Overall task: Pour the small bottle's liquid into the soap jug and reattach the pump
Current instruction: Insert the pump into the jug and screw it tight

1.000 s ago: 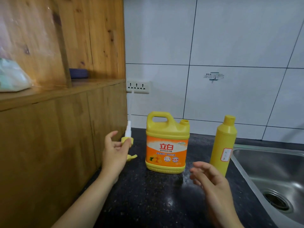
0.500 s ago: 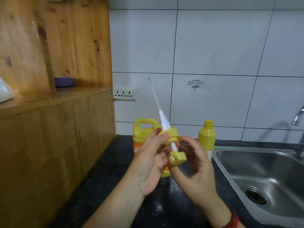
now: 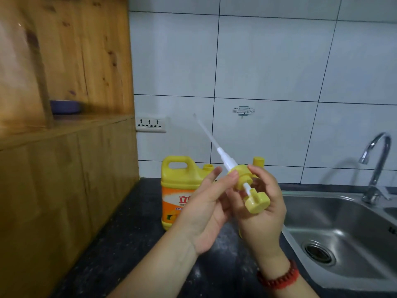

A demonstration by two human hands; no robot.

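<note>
A single wide-angle view comes from the person's head, facing forward and slightly down. It sits close above the left hand [image 3: 206,209] and right hand [image 3: 263,214], which fill the lower middle. Beyond the hands it takes in the tiled wall [image 3: 268,61]; left of them a wooden cabinet [image 3: 64,179], right of them the sink [image 3: 343,229], below them the dark table [image 3: 129,244].

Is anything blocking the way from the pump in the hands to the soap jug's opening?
Nothing visible blocks it. The pump is held by the left hand and right hand in front of the jug, whose spout is uncovered. The dip tube points up and away, so it needs turning first.
</note>
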